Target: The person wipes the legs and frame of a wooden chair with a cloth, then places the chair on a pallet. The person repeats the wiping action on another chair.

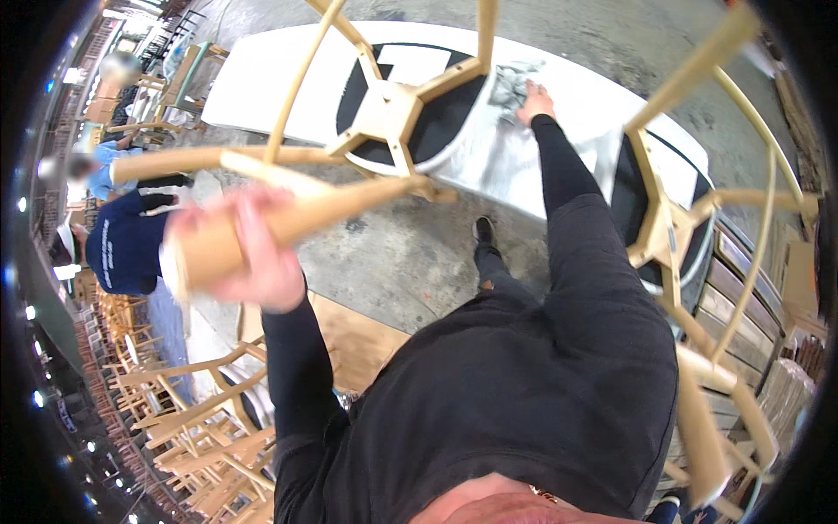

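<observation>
A pale wooden chair leg (288,223) was gripped in the closed left hand (253,253), the upturned wooden chair (384,109) to which it belonged being held above a white work table (279,83) with its dark seat facing down. The right hand (534,103) was stretched out to the table and laid on a crumpled grey cloth (513,83), though whether its fingers were closed round the cloth could not be told. A second upturned chair (672,227) was seen at the right, stacked wooden chairs (201,428) at the lower left, and people in blue shirts (127,240) at the far left.
</observation>
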A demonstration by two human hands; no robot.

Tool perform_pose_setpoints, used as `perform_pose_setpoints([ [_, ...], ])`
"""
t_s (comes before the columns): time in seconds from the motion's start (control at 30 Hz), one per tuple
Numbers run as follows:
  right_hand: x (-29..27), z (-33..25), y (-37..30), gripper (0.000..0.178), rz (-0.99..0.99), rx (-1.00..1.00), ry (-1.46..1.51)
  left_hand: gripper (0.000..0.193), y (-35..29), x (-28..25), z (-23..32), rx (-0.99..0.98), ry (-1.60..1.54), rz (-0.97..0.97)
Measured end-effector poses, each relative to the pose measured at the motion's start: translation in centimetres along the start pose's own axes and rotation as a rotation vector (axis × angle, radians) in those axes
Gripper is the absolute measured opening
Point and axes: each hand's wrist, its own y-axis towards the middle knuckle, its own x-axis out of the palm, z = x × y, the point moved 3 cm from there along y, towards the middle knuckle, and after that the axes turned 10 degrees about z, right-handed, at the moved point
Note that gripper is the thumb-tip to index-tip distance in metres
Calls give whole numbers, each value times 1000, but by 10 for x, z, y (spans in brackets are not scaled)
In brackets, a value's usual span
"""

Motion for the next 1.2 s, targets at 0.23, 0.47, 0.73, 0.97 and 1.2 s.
perform_pose_setpoints([
  [0.23,58,-25,41,87,-321,-145,-95,38,8,2,8,64,24,-255],
  [0.47,70,-4,-33,69,-463,399,922,55,23,-13,-3,126,-149,-361],
  [0.73,-224,-237,-142,85,-620,-533,1893,79,28,0,-9,480,-74,32],
  [0.97,-325,-322,-258,78,139,-1211,1455,77,54,9,28,504,-25,193],
  [1.2,-77,-211,-242,55,155,-522,1122,71,80,-12,53,507,246,-620],
])
